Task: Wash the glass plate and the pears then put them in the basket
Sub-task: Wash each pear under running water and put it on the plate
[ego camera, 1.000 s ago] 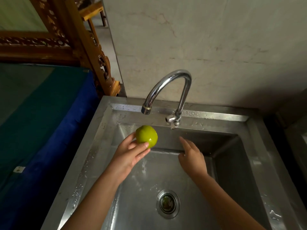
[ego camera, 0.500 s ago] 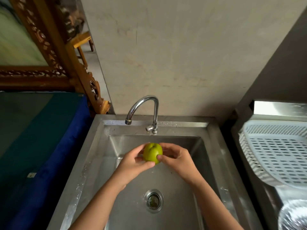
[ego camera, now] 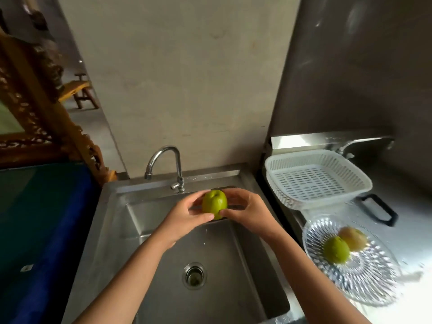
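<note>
Meanwhile, you cupped a green pear [ego camera: 214, 204] between left hand [ego camera: 187, 215] and right hand [ego camera: 249, 212] over the sink [ego camera: 161, 230], apparently so drips fell in; the basket [ego camera: 318, 181] waited empty beside the glass plate [ego camera: 364, 284] holding two more pears

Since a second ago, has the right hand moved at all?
Yes. The right hand was open and empty below the faucet; it has since crossed left to close on the green pear with the left hand.
</note>
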